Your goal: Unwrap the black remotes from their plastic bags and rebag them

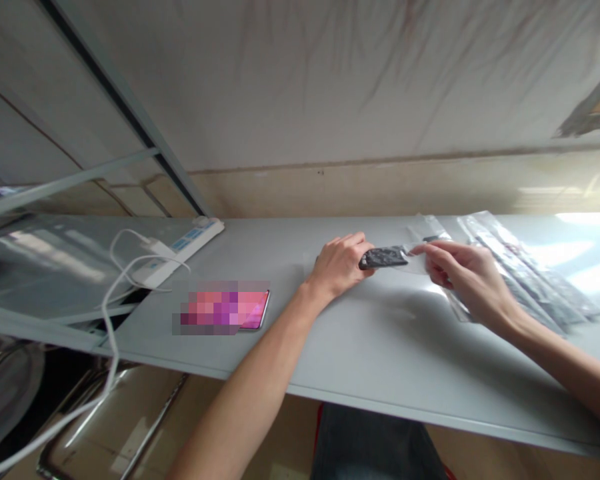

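Black packet juts rightward from left hand.

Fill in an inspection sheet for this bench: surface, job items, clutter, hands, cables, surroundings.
Surface: smooth light-grey tabletop; glare at the right.
Job items: dark flat rectangular piece with a clear plastic end, held above the table; clear plastic bags with dark contents lie at the right.
Clutter: slim smartphone with a lit pink-purple screen, partly pixelated, lies at the left.
Hands: left hand grips the dark piece; right hand has its fingertips at the plastic end, grip unclear.
Cables: white cable loops past the left end of the table, near a white power strip with blue sockets.
Surroundings: pale streaked wall behind; grey metal frame at left.
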The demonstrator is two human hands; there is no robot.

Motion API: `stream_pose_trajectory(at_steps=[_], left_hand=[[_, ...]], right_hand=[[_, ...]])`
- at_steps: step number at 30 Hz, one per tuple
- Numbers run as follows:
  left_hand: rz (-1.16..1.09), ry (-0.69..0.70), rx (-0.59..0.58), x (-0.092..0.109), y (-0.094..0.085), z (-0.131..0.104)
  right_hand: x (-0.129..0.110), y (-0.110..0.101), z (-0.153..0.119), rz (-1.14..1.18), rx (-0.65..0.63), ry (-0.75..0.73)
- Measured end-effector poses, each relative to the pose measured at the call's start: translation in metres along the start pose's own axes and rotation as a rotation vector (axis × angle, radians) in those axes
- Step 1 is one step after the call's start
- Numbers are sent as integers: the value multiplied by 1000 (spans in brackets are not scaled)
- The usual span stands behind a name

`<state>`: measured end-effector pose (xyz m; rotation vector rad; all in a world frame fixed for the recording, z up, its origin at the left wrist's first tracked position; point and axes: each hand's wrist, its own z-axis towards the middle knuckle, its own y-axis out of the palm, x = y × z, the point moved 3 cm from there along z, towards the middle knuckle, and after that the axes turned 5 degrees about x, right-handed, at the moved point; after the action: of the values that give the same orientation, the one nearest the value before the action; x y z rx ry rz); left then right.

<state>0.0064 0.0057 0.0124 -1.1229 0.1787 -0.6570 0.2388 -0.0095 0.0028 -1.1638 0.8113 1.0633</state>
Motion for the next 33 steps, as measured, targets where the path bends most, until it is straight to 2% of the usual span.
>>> stream_pose_trajectory(at_steps=[9,16,22,27,33], left_hand=[[-13,12,8,1,-2,-1],[-22,21,11,0,-3,-1],[-41,11,25,0,-4,0],[-59,18,8,6,-5,1],[-118,36,-18,12,-1,0]], right_hand=[[-1,2,-2,-32,-76,-48],[-5,5,-4,-89,-191,-49],[-6,8,-7,-45,-292,-5],[-2,6,-4,50,-211,-5],[1,-3,1,149,-1,58]])
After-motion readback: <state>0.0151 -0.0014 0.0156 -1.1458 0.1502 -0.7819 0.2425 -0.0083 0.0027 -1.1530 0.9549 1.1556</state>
